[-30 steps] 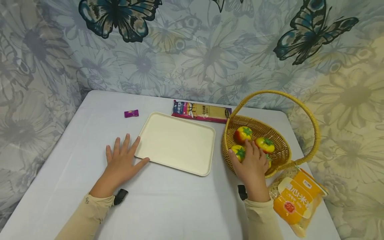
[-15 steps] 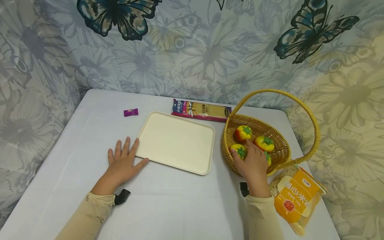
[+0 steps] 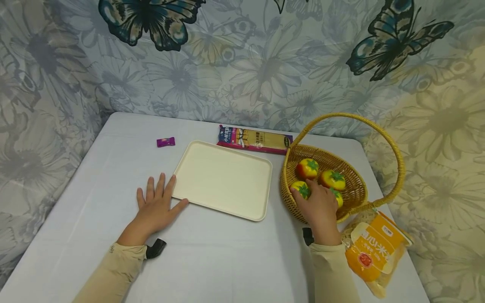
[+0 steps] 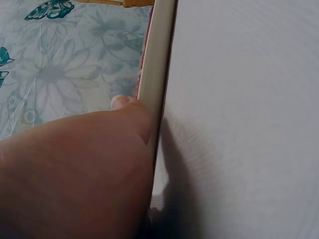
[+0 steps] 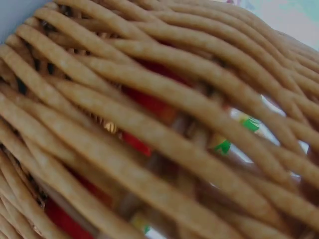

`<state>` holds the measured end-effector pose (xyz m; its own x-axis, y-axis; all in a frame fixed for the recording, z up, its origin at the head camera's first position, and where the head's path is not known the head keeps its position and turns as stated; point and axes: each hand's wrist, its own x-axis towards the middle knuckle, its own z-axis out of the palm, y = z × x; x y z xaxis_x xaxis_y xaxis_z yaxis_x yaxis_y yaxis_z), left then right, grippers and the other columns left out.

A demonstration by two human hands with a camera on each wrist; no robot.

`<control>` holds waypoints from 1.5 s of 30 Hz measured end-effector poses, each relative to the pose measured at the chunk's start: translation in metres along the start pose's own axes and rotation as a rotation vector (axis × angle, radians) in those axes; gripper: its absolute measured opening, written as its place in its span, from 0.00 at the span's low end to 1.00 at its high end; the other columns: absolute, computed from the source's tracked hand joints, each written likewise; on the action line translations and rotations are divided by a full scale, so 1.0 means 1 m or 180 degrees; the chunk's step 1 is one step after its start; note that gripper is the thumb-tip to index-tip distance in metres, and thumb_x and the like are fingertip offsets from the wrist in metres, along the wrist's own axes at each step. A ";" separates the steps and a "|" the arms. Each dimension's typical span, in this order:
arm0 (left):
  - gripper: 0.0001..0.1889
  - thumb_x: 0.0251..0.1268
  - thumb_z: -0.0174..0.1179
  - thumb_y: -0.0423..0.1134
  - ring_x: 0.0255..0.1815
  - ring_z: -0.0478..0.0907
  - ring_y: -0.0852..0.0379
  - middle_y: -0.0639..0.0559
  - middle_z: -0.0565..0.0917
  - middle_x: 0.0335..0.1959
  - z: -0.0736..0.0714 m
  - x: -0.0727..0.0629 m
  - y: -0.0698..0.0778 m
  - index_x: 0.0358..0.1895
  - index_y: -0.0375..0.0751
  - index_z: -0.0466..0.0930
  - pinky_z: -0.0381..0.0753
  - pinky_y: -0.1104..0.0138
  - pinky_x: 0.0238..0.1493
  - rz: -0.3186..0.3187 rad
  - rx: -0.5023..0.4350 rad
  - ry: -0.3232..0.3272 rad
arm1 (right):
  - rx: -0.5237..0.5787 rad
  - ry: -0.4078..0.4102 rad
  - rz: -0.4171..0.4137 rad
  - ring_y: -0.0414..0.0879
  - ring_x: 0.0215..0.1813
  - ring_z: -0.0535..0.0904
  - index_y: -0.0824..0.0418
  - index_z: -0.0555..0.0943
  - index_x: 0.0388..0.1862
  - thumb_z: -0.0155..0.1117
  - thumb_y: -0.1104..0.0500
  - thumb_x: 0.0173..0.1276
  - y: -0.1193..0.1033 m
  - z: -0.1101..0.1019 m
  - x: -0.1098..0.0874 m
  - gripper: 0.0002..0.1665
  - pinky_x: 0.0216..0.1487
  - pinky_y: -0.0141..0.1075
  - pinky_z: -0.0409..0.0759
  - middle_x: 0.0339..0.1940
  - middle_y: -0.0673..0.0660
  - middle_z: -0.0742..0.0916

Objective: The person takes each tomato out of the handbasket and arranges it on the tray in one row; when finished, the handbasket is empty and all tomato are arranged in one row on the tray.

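Okay so we count one basket [image 3: 361, 193], four fruits [image 3: 307, 169] showing, one tray [image 3: 223, 181], one long packet [image 3: 257, 139], one orange bag [image 3: 373, 250], one purple sweet [image 3: 166, 142], one left hand [image 3: 156, 209], one right hand [image 3: 318, 206].

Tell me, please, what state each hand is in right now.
Left hand: open, touching the edge of the tray.
Right hand: in the basket, at a yellow, green-topped fruit; whether it grips it cannot be told.

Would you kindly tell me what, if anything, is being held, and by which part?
The right hand appears to pinch the leftmost fruit by its sides; the left hand holds nothing.
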<state>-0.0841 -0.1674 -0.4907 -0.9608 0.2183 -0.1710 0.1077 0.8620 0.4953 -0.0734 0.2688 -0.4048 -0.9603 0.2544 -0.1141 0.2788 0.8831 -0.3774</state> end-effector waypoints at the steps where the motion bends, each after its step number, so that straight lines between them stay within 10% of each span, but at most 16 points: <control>1: 0.51 0.80 0.44 0.71 0.83 0.17 0.29 0.32 0.29 0.86 0.000 0.000 -0.001 0.88 0.41 0.36 0.15 0.30 0.70 0.0002 -0.0003 0.0001 | -0.0023 0.0021 -0.0004 0.75 0.76 0.62 0.68 0.69 0.80 0.60 0.35 0.78 0.000 0.001 0.000 0.47 0.72 0.71 0.54 0.76 0.75 0.72; 18: 0.51 0.80 0.43 0.71 0.83 0.18 0.29 0.32 0.30 0.86 0.001 0.001 -0.001 0.88 0.40 0.37 0.14 0.30 0.70 0.0054 -0.0059 0.0067 | 0.0165 0.0536 -0.0066 0.75 0.68 0.72 0.74 0.70 0.77 0.58 0.34 0.79 -0.002 0.006 -0.002 0.49 0.69 0.68 0.67 0.70 0.78 0.76; 26: 0.51 0.79 0.42 0.72 0.83 0.17 0.29 0.33 0.30 0.87 0.002 0.003 -0.003 0.88 0.41 0.37 0.14 0.30 0.70 0.0070 -0.0070 0.0067 | 0.0477 0.0970 -0.0353 0.69 0.66 0.75 0.69 0.74 0.76 0.62 0.36 0.78 -0.039 -0.007 0.008 0.44 0.65 0.65 0.73 0.67 0.72 0.80; 34: 0.50 0.80 0.43 0.71 0.83 0.17 0.29 0.32 0.31 0.87 0.000 0.003 -0.003 0.88 0.41 0.38 0.15 0.30 0.70 0.0061 -0.0072 0.0077 | 0.0514 0.0348 -0.0493 0.65 0.64 0.76 0.67 0.73 0.77 0.64 0.35 0.76 -0.092 0.018 0.025 0.45 0.63 0.58 0.80 0.69 0.70 0.78; 45: 0.50 0.80 0.45 0.70 0.83 0.19 0.28 0.32 0.33 0.87 -0.001 0.000 -0.002 0.88 0.40 0.40 0.16 0.30 0.71 0.0042 -0.0085 0.0112 | 0.0168 -0.0046 -0.0412 0.66 0.66 0.77 0.68 0.70 0.78 0.64 0.36 0.76 -0.103 0.061 0.040 0.46 0.70 0.57 0.74 0.70 0.72 0.77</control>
<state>-0.0851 -0.1700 -0.4910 -0.9678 0.2129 -0.1344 0.1140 0.8465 0.5200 -0.1399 0.1638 -0.4264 -0.9882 0.1337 -0.0743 0.1528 0.8860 -0.4378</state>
